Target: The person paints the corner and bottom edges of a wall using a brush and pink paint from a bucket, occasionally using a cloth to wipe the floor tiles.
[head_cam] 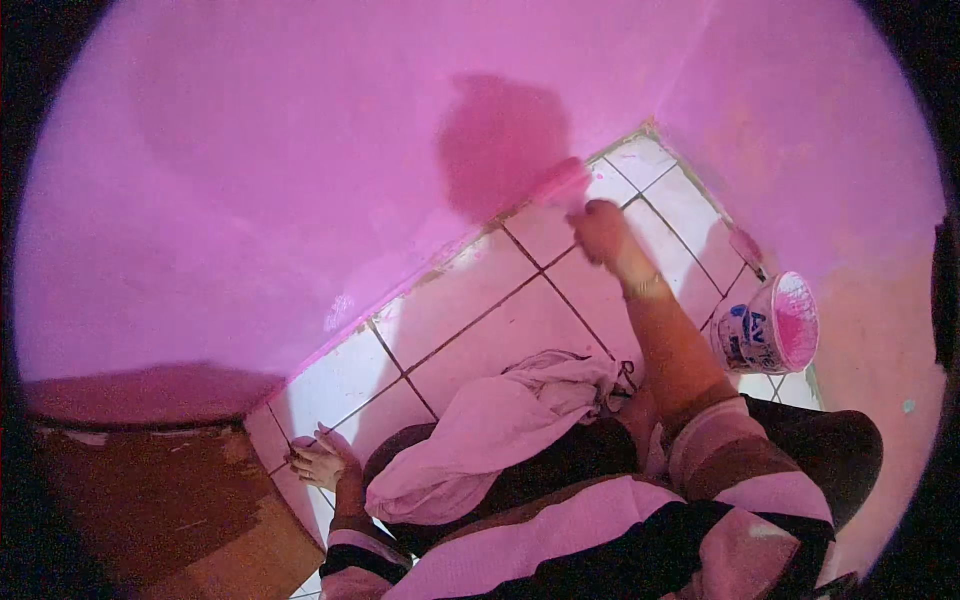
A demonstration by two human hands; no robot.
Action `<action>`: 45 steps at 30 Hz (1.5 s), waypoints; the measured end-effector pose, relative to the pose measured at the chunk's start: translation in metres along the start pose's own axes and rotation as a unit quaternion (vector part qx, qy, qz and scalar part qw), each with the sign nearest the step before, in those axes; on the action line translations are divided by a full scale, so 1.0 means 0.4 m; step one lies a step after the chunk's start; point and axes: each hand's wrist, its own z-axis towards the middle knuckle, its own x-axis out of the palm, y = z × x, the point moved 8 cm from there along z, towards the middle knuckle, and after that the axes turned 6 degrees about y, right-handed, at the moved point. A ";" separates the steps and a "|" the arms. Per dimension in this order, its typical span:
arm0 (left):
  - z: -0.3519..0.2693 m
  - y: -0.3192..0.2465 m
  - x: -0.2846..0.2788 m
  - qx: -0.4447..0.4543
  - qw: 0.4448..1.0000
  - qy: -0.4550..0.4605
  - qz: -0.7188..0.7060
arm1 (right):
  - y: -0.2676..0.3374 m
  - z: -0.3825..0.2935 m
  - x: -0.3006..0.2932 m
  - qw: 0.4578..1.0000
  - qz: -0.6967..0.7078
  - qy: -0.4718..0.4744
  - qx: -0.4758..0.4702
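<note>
My right hand (600,231) is closed on a paint roller or brush (564,184), blurred and pink, which lies against the foot of the pink wall (285,165) where it meets the tiled floor. The handle is hidden in my fist. Low at the left, my left hand (322,459) has its fingers spread above the white tiles and holds nothing. A plastic bucket (739,334) with pink paint inside stands right of my right forearm. Across my lap lies a light cloth (465,442).
The walls meet in a corner (651,124) beyond my right hand. The right wall (862,315) is partly pink, partly orange-beige. Square tiles (480,330) with dark joints cover the floor. A brown surface (165,495) is at lower left. Pink spots mark the tiles near the wall.
</note>
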 end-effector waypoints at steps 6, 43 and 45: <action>-0.003 -0.033 -0.019 0.010 1.000 0.019 0.013 | -0.142 0.277 0.114 0.913 -0.386 -0.010 -0.136; 0.002 -0.016 -0.011 0.010 1.000 0.007 -0.007 | 0.020 0.073 0.400 0.987 -0.010 0.062 -0.146; 0.000 -0.013 -0.014 0.035 0.999 0.002 0.004 | 0.140 0.049 0.452 0.921 -0.191 -0.050 -0.334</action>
